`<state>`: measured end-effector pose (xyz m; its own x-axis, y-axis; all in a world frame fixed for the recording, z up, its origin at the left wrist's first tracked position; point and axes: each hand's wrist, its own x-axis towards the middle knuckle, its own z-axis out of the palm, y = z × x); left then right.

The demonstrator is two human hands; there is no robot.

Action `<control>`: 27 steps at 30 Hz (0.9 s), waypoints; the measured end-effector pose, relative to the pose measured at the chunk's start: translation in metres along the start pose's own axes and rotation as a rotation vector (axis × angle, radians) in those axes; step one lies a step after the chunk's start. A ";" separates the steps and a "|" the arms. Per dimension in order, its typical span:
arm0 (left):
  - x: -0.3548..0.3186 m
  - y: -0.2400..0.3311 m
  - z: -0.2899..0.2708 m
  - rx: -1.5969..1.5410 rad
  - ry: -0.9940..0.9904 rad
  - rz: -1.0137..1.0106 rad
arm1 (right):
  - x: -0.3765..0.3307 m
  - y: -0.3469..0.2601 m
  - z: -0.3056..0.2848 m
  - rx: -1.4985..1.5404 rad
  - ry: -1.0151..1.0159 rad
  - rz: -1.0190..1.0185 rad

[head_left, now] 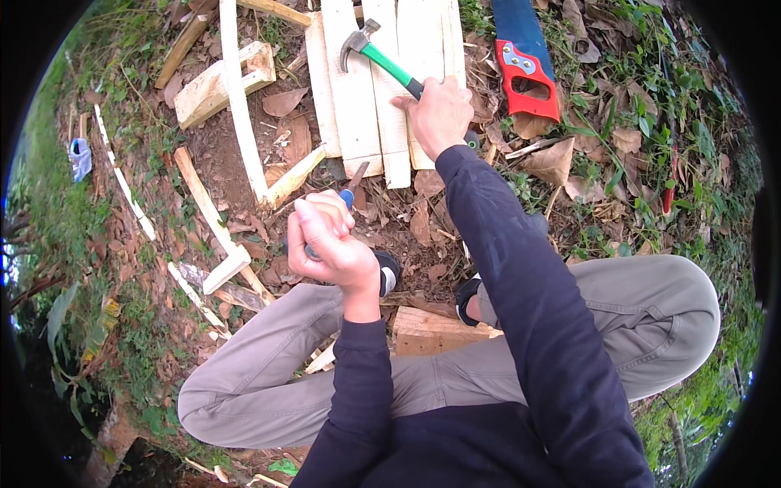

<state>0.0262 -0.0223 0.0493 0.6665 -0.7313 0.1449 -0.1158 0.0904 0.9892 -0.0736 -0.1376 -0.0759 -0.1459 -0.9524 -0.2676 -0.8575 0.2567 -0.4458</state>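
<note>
- Our left hand point(324, 238) is clenched around a blue-handled chisel point(348, 196), its blade pointing ahead of the fist.
- Our right hand point(439, 115), well apart and farther forward, wraps the grip end of a green-and-black claw hammer point(389, 65); the head lies ahead and left of that hand.
- Pale planks point(351, 122) stretch ahead of our left hand, beneath the hammer.
- We see a red-handled handsaw point(521, 58) just right of our right hand.

Outdoors in daylight, brown soil point(224, 167), scattered dry leaves point(550, 161), green weeds point(701, 88) at right, grass point(110, 49) at upper left, perhaps a broad-leaved plant point(61, 313) near the blurred left rim
</note>
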 end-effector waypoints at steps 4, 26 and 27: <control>-0.001 -0.015 -0.002 -0.012 -0.020 0.017 | -0.001 -0.002 -0.002 0.052 -0.008 0.019; 0.004 -0.022 -0.003 -0.071 -0.003 0.025 | -0.003 -0.003 -0.002 0.030 0.004 0.005; 0.004 -0.021 -0.002 -0.070 0.001 0.007 | -0.002 -0.003 -0.002 0.027 0.007 0.006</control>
<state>0.0329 -0.0256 0.0296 0.6663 -0.7301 0.1517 -0.0687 0.1424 0.9874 -0.0720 -0.1365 -0.0722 -0.1544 -0.9521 -0.2638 -0.8432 0.2661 -0.4671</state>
